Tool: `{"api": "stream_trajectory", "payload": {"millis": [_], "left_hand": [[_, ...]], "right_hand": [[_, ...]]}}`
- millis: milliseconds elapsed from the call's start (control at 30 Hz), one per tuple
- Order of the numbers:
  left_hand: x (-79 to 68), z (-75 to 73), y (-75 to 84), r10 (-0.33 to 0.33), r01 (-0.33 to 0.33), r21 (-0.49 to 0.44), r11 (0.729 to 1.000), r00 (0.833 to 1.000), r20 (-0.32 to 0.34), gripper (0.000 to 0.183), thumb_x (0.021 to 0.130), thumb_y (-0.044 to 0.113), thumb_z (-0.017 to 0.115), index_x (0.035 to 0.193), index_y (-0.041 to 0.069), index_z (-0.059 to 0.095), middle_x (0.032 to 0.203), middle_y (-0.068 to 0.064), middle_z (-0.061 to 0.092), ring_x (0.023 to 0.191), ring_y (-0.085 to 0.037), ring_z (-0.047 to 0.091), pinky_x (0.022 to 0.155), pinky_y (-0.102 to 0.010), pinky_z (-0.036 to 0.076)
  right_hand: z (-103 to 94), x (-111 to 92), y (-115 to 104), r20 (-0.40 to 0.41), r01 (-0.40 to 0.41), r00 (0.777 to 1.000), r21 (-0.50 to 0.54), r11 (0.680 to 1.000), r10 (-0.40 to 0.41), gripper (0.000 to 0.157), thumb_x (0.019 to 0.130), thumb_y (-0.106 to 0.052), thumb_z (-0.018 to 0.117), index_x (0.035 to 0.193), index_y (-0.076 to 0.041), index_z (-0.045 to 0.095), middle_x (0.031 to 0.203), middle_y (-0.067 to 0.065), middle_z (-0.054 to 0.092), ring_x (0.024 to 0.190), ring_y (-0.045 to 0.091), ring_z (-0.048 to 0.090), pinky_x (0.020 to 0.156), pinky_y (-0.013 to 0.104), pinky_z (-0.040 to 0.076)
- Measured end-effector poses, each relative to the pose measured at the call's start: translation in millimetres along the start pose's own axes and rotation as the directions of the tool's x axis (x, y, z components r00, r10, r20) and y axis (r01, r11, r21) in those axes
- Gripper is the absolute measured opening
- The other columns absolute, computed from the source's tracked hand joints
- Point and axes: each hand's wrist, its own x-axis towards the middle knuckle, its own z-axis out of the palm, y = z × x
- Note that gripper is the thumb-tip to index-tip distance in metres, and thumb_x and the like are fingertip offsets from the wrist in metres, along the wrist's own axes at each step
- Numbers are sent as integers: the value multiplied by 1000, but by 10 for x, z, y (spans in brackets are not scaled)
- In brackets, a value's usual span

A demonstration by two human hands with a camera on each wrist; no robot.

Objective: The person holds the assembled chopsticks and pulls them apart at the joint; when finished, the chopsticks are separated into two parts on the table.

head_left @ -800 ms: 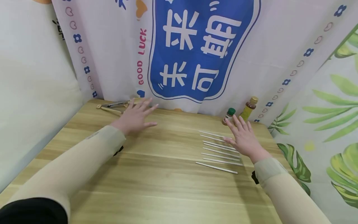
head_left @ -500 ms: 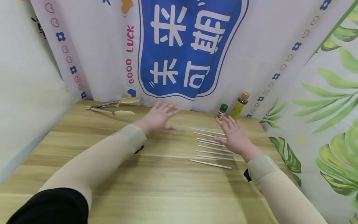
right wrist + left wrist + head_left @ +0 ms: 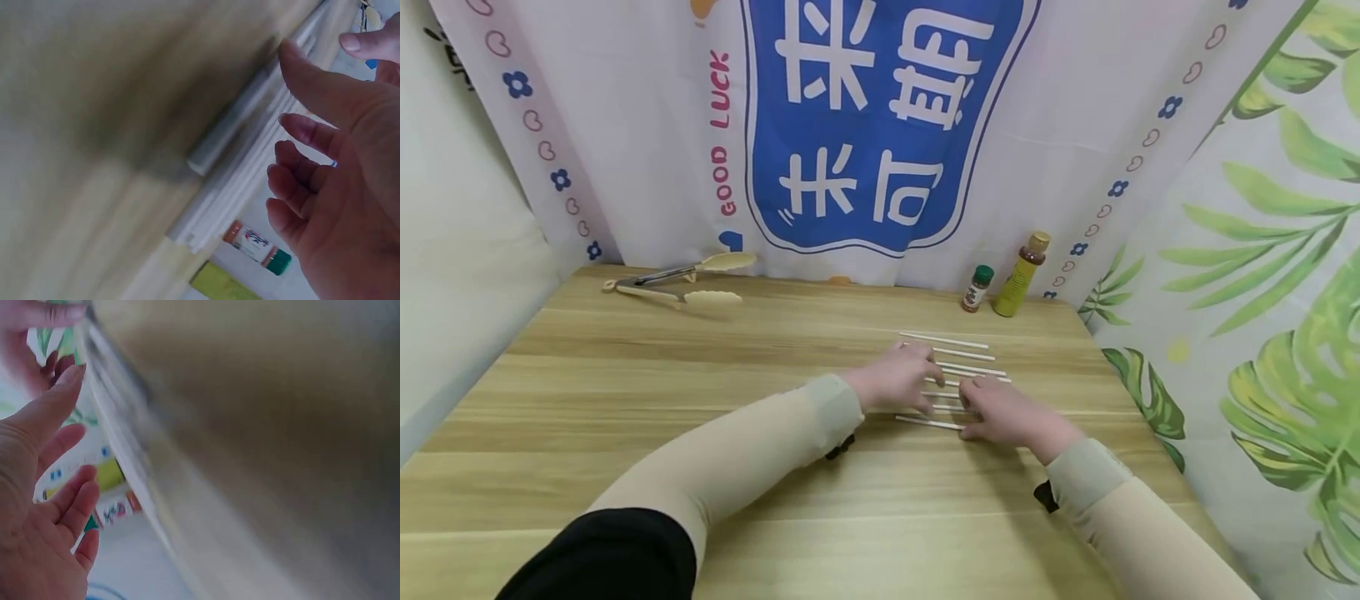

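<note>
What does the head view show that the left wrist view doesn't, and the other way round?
Only the head view: tongs, pale sleeves, and the white sticks sharply enough to tell apart.
Only the left wrist view: the left hand from its palm side.
Both: that hand itself, the right hand, green-capped bottle and yellow bottle.

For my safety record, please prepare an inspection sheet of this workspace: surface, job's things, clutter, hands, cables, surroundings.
Surface: wooden table, streaked grain.
Job's things: white sticks in a roughly parallel row, partly hidden by hands.
Clutter: tongs lying spread, back left; small green-capped bottle and yellow bottle standing, back right.
Hands: left hand and right hand at the sticks, fingers loosely bent; contact unclear.
Cables: nothing seen.
Surroundings: printed cloth behind, leaf-patterned cloth on the right.
</note>
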Motion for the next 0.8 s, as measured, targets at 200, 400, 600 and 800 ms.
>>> {"api": "stream_trajectory", "payload": {"millis": [200, 400, 600, 800], "left_hand": [[41, 170, 135, 56, -57, 19, 998, 997, 53, 24, 78, 36, 83, 96, 24, 74, 96, 6, 61, 94, -10, 55, 88, -36, 38], [80, 292, 147, 50, -48, -50, 998, 998, 34, 13, 80, 22, 83, 83, 22, 70, 78, 18, 59, 78, -1, 53, 92, -41, 36], [48, 283, 93, 26, -24, -71, 997, 1000, 17, 10, 80, 14, 75, 78, 21, 68, 75, 14, 62, 72, -3, 55, 87, -34, 40], [-18, 124, -34, 15, -16, -153, 988, 1000, -8, 12, 80, 6, 68, 76, 17, 67, 73, 9, 63, 70, -7, 56, 84, -34, 41]], "right_hand": [[114, -4, -7, -58, 84, 995, 82, 993, -80, 26, 82, -14, 80, 87, -11, 55, 82, 0, 48, 75, 15, 42, 68, 34, 39], [150, 18, -79, -97, 131, 988, 92, 987, -123, 22, 84, -6, 77, 82, -12, 56, 80, -1, 47, 78, 15, 43, 70, 33, 39], [139, 73, -115, -124, 141, 984, 112, 984, -127, 21, 85, -3, 75, 81, -11, 56, 79, -3, 45, 77, 15, 43, 70, 33, 39], [13, 205, -168, -133, 94, 988, 149, 984, -74, 21, 88, 2, 69, 82, -12, 54, 82, -3, 46, 79, 16, 44, 70, 33, 40]]}}
